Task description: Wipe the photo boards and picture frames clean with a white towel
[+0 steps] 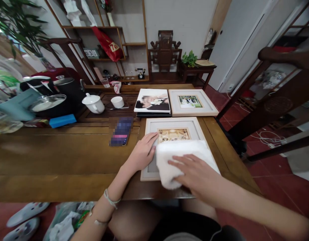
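Observation:
A picture frame (148, 174) with a pale wood border and a sepia picture lies flat near the table's front edge. My left hand (143, 150) rests on its left side, fingers stretched out and lying flat toward the picture. Over the lower right part of the frame, my right hand (192, 172) holds a folded white towel (167, 157) pressed down, its fingers spread on top and the cloth bunched near the thumb. The towel hides the lower part of the picture and much of the frame's right side.
Behind lie a photo album (153, 100) and a second picture frame (173, 105). A phone (121, 131) is to the left, with a white lidded cup (93, 103), small bowl (117, 101), blue box (62, 121) and glass-lidded pot (50, 103) beyond. A chair (277, 97) stands right.

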The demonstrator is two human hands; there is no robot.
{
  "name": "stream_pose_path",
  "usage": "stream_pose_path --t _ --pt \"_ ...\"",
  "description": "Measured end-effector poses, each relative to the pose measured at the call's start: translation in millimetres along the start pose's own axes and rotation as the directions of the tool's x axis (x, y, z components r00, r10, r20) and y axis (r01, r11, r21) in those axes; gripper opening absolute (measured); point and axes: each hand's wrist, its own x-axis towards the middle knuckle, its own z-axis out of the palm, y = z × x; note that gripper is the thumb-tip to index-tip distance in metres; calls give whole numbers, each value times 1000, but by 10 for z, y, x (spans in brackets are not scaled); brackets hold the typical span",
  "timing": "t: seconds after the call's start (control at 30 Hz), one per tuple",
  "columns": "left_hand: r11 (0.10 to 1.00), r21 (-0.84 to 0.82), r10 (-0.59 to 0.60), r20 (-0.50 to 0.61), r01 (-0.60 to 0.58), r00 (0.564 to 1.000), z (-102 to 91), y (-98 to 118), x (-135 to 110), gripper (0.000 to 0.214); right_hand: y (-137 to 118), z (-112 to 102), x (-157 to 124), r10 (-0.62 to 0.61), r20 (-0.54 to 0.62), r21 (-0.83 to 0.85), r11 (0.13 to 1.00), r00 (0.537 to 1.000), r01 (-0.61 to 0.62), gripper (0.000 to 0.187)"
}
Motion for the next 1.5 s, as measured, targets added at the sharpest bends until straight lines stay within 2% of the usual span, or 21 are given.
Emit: stream_pose_path --t 0.17,0.27,0.37,0.47,0.6,0.7,0.77,0.83,0.9,0.93,1.07,1.17,1.27,1.37,1.43,1.5 --pt "999 -31 -21 -1 21 1000 8 -7 4 45 559 107 261 227 -111 -193 950 968 -245 46" --pt "999 -44 -26 -3 26 1000 14 -14 10 45 618 131 406 250 -128 -221 936 960 -273 47" --pt "998 -55 -12 -9 11 1000 7 -16 18 43 399 124 499 211 -106 -153 962 972 -226 45" --pt "997 -74 6 17 -5 1000 -14 -12 19 42 60 68 463 113 -47 -44 992 993 -115 40" --pt "997 -73 -10 27 12 1000 -20 -16 12 45 -294 -84 156 -73 -13 60 995 997 73 28" --pt "998 -58 -13 6 14 1000 2 -31 7 46 -355 -183 -103 -106 -4 116 988 994 106 23" --pt "999 -48 -6 2 6 1000 17 -42 5 46 -260 -200 -188 -23 23 118 993 999 20 31" --pt "999 -43 -1 4 1 1000 25 -49 4 47 -52 -164 -191 125 39 65 990 991 -127 42" --pt "999 -45 -5 8 6 1000 23 -48 4 47 242 -90 -137 265 6 -42 963 964 -265 49" --pt "999 -47 -9 9 10 1000 20 -46 5 46 405 -48 -101 298 -43 -104 948 954 -301 50" --pt "999 -50 -18 19 19 1000 5 -30 9 46 973 72 49 319 -238 -258 890 917 -376 50" --pt "998 -49 -31 24 32 999 -1 -22 7 46 1126 83 140 284 -234 -286 894 930 -345 48" --pt "998 -58 -33 19 34 999 2 -22 3 46 957 52 151 270 -135 -253 921 953 -297 48" --pt "998 -59 -28 9 28 1000 6 -23 0 46 547 -29 17 259 -26 -152 954 965 -260 50" --pt "998 -50 -26 9 26 1000 9 -22 0 46 268 -121 -138 225 41 -3 974 974 -225 51" --pt "999 -46 -21 12 21 1000 13 -23 0 47 99 -236 -302 152 22 168 974 988 -153 54"
